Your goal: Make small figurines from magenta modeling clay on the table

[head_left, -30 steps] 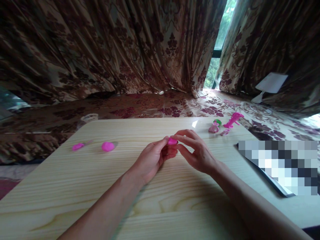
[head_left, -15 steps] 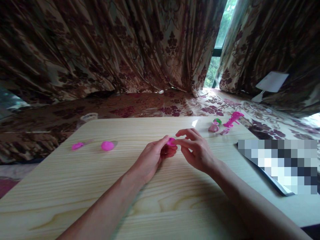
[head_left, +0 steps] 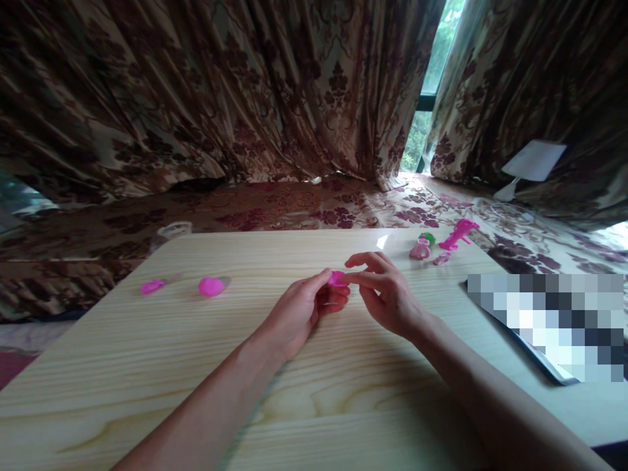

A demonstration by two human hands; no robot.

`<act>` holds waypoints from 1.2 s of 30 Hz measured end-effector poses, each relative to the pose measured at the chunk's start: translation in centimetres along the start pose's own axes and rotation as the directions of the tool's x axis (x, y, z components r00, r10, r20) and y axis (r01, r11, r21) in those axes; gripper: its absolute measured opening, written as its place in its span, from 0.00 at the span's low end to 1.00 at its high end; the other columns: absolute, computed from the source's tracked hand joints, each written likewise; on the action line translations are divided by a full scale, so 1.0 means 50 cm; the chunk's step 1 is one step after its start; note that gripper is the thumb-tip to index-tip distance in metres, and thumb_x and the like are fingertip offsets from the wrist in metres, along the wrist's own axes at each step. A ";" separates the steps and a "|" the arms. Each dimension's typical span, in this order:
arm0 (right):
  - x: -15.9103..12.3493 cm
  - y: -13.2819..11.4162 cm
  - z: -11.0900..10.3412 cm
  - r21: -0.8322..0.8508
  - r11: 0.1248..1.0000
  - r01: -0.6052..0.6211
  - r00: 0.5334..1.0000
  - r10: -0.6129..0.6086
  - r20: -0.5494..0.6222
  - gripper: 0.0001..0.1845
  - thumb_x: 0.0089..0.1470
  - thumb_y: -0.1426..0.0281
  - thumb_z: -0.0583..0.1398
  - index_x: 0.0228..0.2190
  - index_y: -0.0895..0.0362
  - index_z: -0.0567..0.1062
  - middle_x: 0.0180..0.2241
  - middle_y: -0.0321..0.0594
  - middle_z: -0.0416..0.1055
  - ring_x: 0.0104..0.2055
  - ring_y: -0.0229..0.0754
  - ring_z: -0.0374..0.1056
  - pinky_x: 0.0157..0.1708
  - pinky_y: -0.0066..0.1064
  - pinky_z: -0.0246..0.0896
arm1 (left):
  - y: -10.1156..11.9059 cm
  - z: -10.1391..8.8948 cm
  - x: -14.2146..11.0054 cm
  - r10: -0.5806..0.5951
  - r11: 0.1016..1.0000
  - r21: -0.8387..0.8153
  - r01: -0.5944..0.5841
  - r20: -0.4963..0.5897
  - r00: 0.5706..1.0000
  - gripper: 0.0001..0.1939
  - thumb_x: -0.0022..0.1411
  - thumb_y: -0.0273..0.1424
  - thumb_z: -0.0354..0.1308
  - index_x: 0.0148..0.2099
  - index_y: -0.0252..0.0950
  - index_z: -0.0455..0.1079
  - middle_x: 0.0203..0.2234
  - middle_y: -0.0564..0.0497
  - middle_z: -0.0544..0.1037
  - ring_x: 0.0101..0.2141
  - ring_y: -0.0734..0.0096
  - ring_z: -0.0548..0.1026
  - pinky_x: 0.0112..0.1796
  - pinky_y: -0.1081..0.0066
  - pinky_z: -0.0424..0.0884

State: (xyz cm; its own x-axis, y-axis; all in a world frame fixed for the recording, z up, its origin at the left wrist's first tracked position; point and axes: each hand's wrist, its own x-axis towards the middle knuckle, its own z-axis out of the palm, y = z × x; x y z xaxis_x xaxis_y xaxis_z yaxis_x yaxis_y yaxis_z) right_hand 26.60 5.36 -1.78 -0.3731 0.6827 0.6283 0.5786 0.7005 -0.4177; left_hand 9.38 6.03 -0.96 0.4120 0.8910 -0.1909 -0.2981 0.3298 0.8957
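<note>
A small bright pink piece of modelling clay (head_left: 337, 279) is gripped between the thumb and fingers of my left hand (head_left: 299, 307), just above the table. My right hand (head_left: 385, 288) comes in from the right with its fingers apart. One of its fingertips touches or nearly touches the clay's edge. To the left, a rounded lump of pink clay (head_left: 210, 286) rests on the table. Farther left lies a smaller pink piece (head_left: 152, 286), with a pale, thin thing beside it that I cannot make out.
Wooden table (head_left: 147, 366). At its far right stand a pink toy-like tool (head_left: 459, 234), small pale pink pieces (head_left: 420, 248) and a green one (head_left: 428, 238). A blurred-out flat device (head_left: 544, 333) lies at right. Behind are a white lamp (head_left: 534, 160) and patterned curtains (head_left: 294, 91).
Almost nothing differs. The clay piece in my left hand looks slightly flatter or turned, and the right hand's fingers have shifted very slightly.
</note>
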 end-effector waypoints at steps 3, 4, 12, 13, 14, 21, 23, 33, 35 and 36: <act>0.000 0.000 0.001 0.024 1.000 -0.005 1.000 0.005 0.002 0.26 0.48 0.86 0.50 0.40 0.50 0.75 0.43 0.41 0.66 0.46 0.42 0.61 0.44 0.38 0.61 | 0.003 0.001 -0.002 -0.014 1.000 0.026 0.014 0.009 1.000 0.12 0.59 0.36 0.53 0.37 0.32 0.71 0.30 0.47 0.74 0.31 0.72 0.71 0.37 0.68 0.66; 0.001 -0.002 0.000 0.054 0.998 -0.013 1.000 0.013 -0.010 0.26 0.48 0.86 0.50 0.41 0.50 0.75 0.43 0.41 0.66 0.46 0.42 0.61 0.44 0.38 0.61 | 0.004 0.002 -0.003 -0.012 0.999 0.036 0.012 0.013 1.000 0.11 0.59 0.34 0.53 0.37 0.32 0.71 0.30 0.47 0.74 0.31 0.72 0.71 0.38 0.68 0.66; 0.008 -0.022 0.005 0.354 0.901 -0.250 0.953 0.293 -0.074 0.12 0.55 0.74 0.54 0.41 0.54 0.72 0.42 0.41 0.67 0.43 0.39 0.65 0.38 0.31 0.65 | 0.006 0.014 -0.007 0.006 0.994 0.106 -0.010 0.038 0.999 0.10 0.57 0.32 0.55 0.38 0.32 0.71 0.32 0.48 0.74 0.32 0.73 0.71 0.39 0.69 0.65; 0.007 -0.021 0.008 0.347 0.901 -0.260 0.953 0.298 -0.060 0.10 0.54 0.72 0.55 0.39 0.55 0.73 0.41 0.41 0.67 0.42 0.39 0.66 0.37 0.31 0.65 | 0.006 0.015 -0.007 0.011 0.993 0.118 -0.016 0.044 0.999 0.09 0.57 0.32 0.55 0.37 0.32 0.72 0.31 0.48 0.74 0.32 0.72 0.71 0.39 0.69 0.64; 0.006 -0.020 0.010 0.338 0.905 -0.260 0.954 0.295 -0.057 0.08 0.54 0.71 0.56 0.36 0.55 0.74 0.40 0.41 0.67 0.42 0.39 0.66 0.37 0.31 0.64 | 0.005 0.016 -0.007 0.014 0.991 0.134 -0.021 0.049 0.999 0.09 0.57 0.32 0.55 0.36 0.32 0.72 0.30 0.48 0.73 0.32 0.72 0.70 0.39 0.69 0.64; 0.004 -0.020 0.014 0.334 0.895 -0.295 0.941 0.332 -0.059 0.06 0.53 0.70 0.57 0.31 0.57 0.74 0.33 0.38 0.71 0.34 0.36 0.68 0.33 0.29 0.65 | -0.003 0.004 -0.003 0.142 0.941 0.311 -0.135 0.000 0.990 0.11 0.54 0.35 0.58 0.38 0.34 0.73 0.30 0.49 0.75 0.32 0.73 0.70 0.38 0.71 0.63; 0.004 -0.021 0.016 0.351 0.878 -0.326 0.931 0.362 -0.041 0.06 0.53 0.69 0.57 0.30 0.57 0.74 0.29 0.37 0.72 0.31 0.35 0.68 0.33 0.29 0.65 | -0.005 0.001 -0.001 0.206 0.919 0.353 -0.175 -0.052 0.977 0.11 0.53 0.35 0.59 0.38 0.34 0.73 0.31 0.50 0.75 0.33 0.73 0.70 0.38 0.72 0.64; 0.003 -0.020 0.031 0.429 0.850 -0.305 0.927 0.368 -0.070 0.10 0.50 0.73 0.58 0.38 0.57 0.70 0.27 0.35 0.71 0.29 0.35 0.69 0.33 0.30 0.66 | -0.005 0.004 0.003 0.280 0.891 0.398 -0.220 -0.099 0.955 0.06 0.51 0.31 0.59 0.33 0.34 0.71 0.24 0.53 0.74 0.27 0.75 0.71 0.32 0.75 0.64; 0.004 -0.023 0.026 0.424 0.851 -0.310 0.931 0.362 -0.045 0.11 0.51 0.72 0.58 0.39 0.57 0.70 0.28 0.36 0.71 0.30 0.35 0.69 0.33 0.30 0.66 | -0.004 0.003 0.004 0.278 0.897 0.386 -0.215 -0.114 0.954 0.06 0.50 0.31 0.60 0.33 0.34 0.71 0.24 0.53 0.75 0.27 0.76 0.71 0.32 0.75 0.64; 0.005 -0.024 0.022 0.418 0.854 -0.310 0.935 0.354 -0.031 0.12 0.51 0.72 0.58 0.41 0.56 0.69 0.30 0.37 0.72 0.31 0.35 0.69 0.34 0.30 0.66 | -0.002 0.003 0.004 0.266 0.907 0.370 -0.202 -0.131 0.955 0.07 0.50 0.31 0.60 0.34 0.34 0.70 0.24 0.53 0.75 0.26 0.75 0.71 0.32 0.74 0.65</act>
State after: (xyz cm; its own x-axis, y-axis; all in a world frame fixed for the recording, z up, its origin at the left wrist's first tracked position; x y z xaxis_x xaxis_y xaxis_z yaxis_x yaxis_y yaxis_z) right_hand 25.02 4.90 -1.86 -0.1212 0.8798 0.4596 0.3069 0.4735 -0.8256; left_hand 9.63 6.12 -1.05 0.2017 0.9794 0.0033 -0.0349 0.0039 0.9994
